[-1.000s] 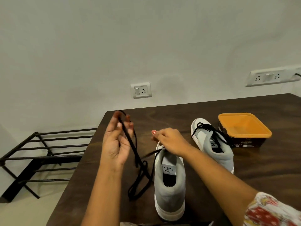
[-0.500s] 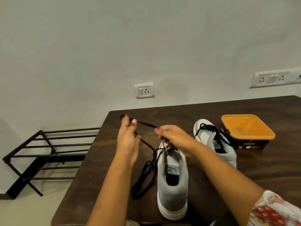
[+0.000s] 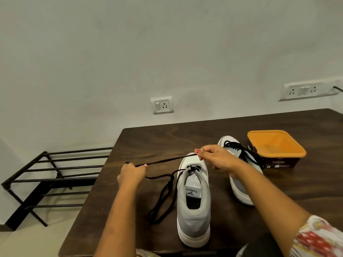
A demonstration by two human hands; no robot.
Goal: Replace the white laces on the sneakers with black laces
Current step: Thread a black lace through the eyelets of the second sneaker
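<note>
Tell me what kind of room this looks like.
Likely a room in a home: a dark wooden table against a plain wall, a wall socket, and a black metal rack on the floor beside it.

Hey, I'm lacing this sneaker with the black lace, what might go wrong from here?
1. The black lace is stretched taut between the left hand and right hand, and neither steadies the near sneaker. A harder pull might drag or tip it.
2. The loose loops lying beside that sneaker could snag into a knot as the lace feeds through.
</note>
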